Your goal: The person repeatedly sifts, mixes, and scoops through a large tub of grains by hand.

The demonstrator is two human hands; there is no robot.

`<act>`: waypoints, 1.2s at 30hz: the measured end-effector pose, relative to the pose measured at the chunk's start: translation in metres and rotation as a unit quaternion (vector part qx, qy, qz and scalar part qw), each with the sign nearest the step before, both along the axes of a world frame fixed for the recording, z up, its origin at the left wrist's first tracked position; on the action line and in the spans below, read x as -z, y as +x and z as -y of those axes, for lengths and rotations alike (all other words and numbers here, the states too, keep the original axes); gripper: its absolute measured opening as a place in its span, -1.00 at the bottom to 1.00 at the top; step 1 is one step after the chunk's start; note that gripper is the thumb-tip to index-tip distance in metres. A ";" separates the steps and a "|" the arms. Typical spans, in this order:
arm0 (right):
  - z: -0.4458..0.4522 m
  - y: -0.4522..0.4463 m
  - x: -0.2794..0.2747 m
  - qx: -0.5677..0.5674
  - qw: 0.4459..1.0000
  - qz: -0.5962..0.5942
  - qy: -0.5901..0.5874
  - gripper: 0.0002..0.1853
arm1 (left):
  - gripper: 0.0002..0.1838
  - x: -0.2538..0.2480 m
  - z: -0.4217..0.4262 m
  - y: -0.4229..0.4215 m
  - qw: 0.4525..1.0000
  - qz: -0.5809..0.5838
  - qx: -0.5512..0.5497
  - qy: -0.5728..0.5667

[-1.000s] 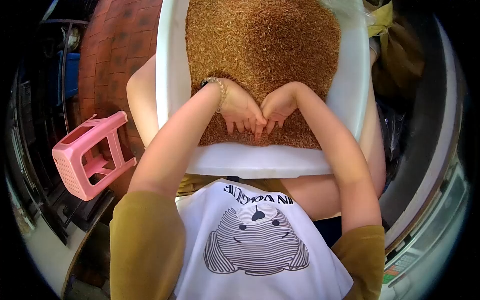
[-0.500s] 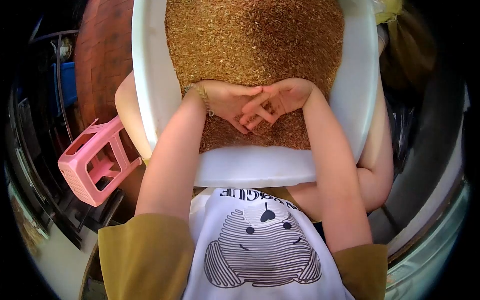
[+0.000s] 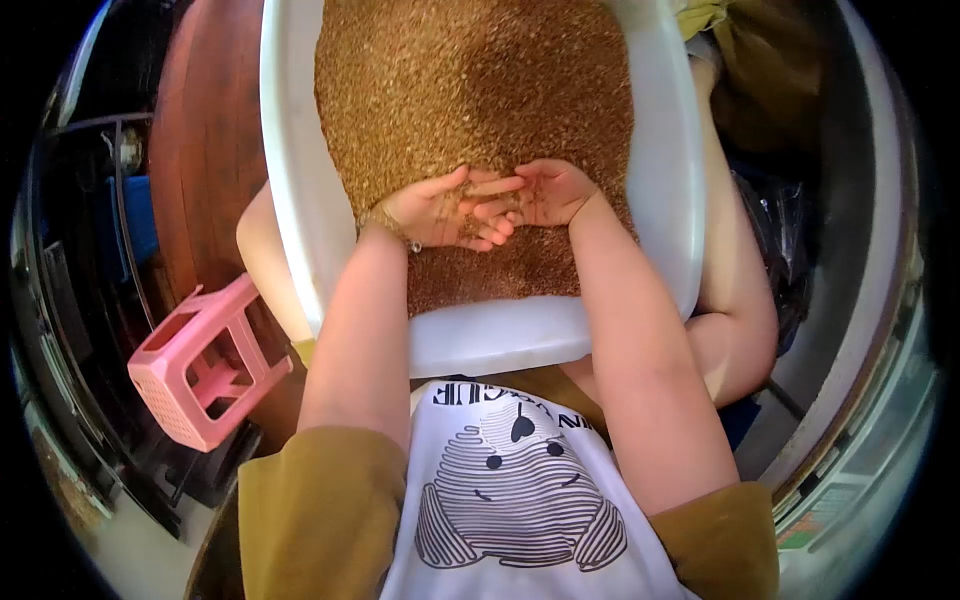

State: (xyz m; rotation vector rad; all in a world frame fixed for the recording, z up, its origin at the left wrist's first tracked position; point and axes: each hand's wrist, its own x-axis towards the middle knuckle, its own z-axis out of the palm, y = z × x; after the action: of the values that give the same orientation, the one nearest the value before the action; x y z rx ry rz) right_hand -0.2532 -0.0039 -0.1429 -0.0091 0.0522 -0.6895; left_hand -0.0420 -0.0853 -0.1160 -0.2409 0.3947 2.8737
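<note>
A layer of reddish-brown grains point(image 3: 470, 90) fills much of a white tub point(image 3: 500, 335) across the lap. Over the near part of the grains, my left hand point(image 3: 435, 212) is palm up with its fingers spread, a bracelet at the wrist. My right hand point(image 3: 555, 195) meets it from the other side, also palm up, fingers apart. The fingertips of both hands overlap in the middle. Some grains stick to or lie on the palms and fingers; neither hand is closed round anything.
A pink plastic stool point(image 3: 210, 365) lies tipped on the floor at the left, by a dark metal rack point(image 3: 120, 200). At the right are a brown sack point(image 3: 770, 70) and a black plastic bag point(image 3: 775, 230).
Both hands have turned from palms down on the grains to palms up, with fingers overlapping. The view has shifted, so the tub appears further left.
</note>
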 end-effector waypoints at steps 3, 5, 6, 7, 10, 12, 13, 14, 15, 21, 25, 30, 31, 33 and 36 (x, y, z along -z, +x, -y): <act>-0.011 0.002 0.003 0.047 0.997 -0.007 0.067 -0.38 | -0.31 -0.011 -0.009 0.004 0.996 0.071 -0.058 -0.004; -0.018 0.001 -0.009 0.084 0.984 -0.065 0.146 -0.40 | -0.36 -0.009 -0.016 0.010 0.991 0.083 -0.100 0.032; -0.020 0.001 -0.008 0.088 0.983 -0.072 0.141 -0.41 | -0.36 -0.009 -0.017 0.012 0.988 0.096 -0.114 0.047; -0.021 0.001 -0.007 0.091 0.983 -0.079 0.137 -0.41 | -0.37 -0.009 -0.018 0.013 0.984 0.110 -0.128 0.063; -0.019 0.001 -0.010 0.089 0.983 -0.048 0.153 -0.41 | -0.35 -0.016 -0.015 0.011 0.983 0.127 -0.121 0.057; -0.018 -0.002 -0.008 0.070 0.985 -0.040 0.154 -0.40 | -0.32 -0.008 -0.012 0.012 0.990 0.090 -0.083 0.065; -0.016 -0.004 -0.006 0.061 0.986 -0.036 0.154 -0.39 | -0.31 -0.004 -0.009 0.011 0.993 0.071 -0.064 0.070; -0.015 -0.007 -0.007 0.050 0.986 -0.022 0.156 -0.41 | -0.30 -0.003 -0.006 0.011 0.994 0.062 -0.053 0.071; -0.014 -0.009 -0.008 0.039 0.987 -0.008 0.158 -0.42 | -0.28 -0.001 -0.006 0.011 0.995 0.052 -0.041 0.074; -0.013 -0.016 0.001 -0.003 0.964 0.067 0.255 -0.36 | -0.25 0.010 -0.002 0.010 0.995 -0.014 0.001 0.100; -0.011 -0.015 -0.004 0.004 0.989 -0.030 0.145 -0.37 | -0.22 0.007 -0.001 0.009 0.997 -0.005 0.013 0.082; -0.013 -0.016 0.002 0.010 0.980 -0.053 0.189 -0.40 | -0.22 0.004 -0.001 0.010 0.998 0.029 0.023 0.040; -0.011 -0.017 -0.001 0.011 0.981 -0.067 0.180 -0.41 | -0.22 0.002 -0.001 0.009 0.998 0.036 0.011 0.045; -0.007 -0.016 -0.009 -0.013 0.986 -0.080 0.148 -0.43 | -0.22 -0.002 -0.006 0.008 0.997 0.049 -0.015 0.058; 0.006 -0.017 -0.026 -0.062 0.973 -0.166 0.148 -0.48 | -0.26 -0.012 -0.008 0.007 0.989 0.095 -0.046 0.104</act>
State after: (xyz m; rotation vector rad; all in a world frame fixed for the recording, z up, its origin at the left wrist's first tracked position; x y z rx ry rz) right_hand -0.2697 -0.0098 -0.1173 0.1579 0.4728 -0.5436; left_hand -0.0354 -0.0776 -0.1035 -0.5007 0.0504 2.9175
